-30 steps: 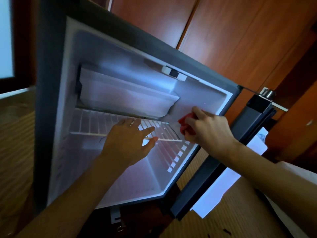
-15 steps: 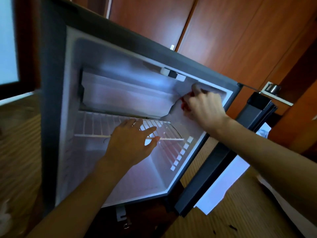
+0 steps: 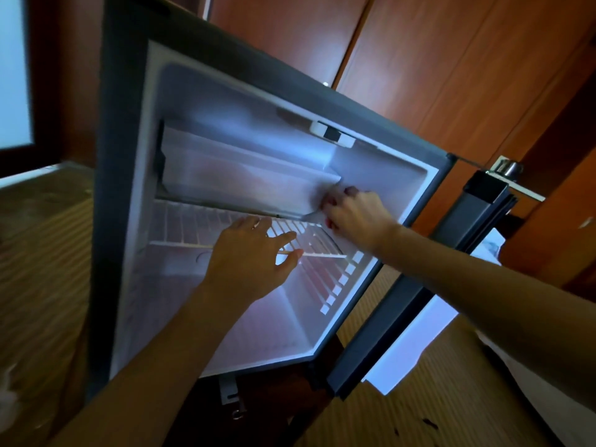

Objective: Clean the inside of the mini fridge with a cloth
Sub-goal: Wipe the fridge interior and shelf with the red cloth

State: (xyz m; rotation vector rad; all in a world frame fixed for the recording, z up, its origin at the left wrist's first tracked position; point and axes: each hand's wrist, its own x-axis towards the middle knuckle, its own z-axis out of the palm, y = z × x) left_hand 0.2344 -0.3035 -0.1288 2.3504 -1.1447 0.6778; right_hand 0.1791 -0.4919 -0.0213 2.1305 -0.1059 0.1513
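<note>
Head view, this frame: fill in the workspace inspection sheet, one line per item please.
Surface: wire shelf inside the mini fridge, white and bare where visible; the fridge floor below is lit.
Job's things: red cloth, mostly hidden under the right hand, pressed at the right end of the freezer box. The fridge door stands open to the right.
Clutter: nothing seen inside the fridge.
Grippers: left hand rests flat on the wire shelf's front edge, fingers spread. Right hand grips the cloth.
Cables: nothing seen.
Surroundings: wooden panels behind the fridge, patterned floor below, a bright pane at far left.
</note>
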